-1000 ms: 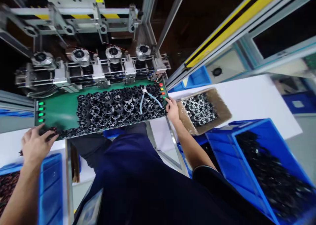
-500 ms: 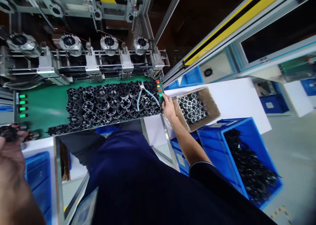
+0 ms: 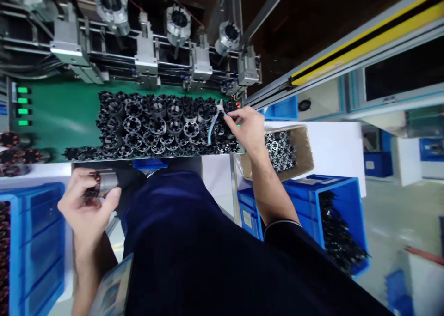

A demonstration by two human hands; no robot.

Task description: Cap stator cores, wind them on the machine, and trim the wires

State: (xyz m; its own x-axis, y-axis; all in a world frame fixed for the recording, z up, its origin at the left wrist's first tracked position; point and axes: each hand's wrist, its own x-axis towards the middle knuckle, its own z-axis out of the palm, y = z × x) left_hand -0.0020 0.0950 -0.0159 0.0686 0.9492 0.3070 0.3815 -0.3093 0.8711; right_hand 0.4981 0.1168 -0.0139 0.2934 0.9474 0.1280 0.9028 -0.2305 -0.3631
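The left hand (image 3: pixel 86 205) firmly grips a coil-wound metal core (image 3: pixel 104 183) above the lap, while the right hand (image 3: pixel 244 129) pinches the head of blue-handled side cutters (image 3: pixel 215 122), which rest among black slotted discs (image 3: pixel 156 126) on the green panel (image 3: pixel 58 108).

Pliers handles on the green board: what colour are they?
The pliers handles are light blue, clearest in the head view.
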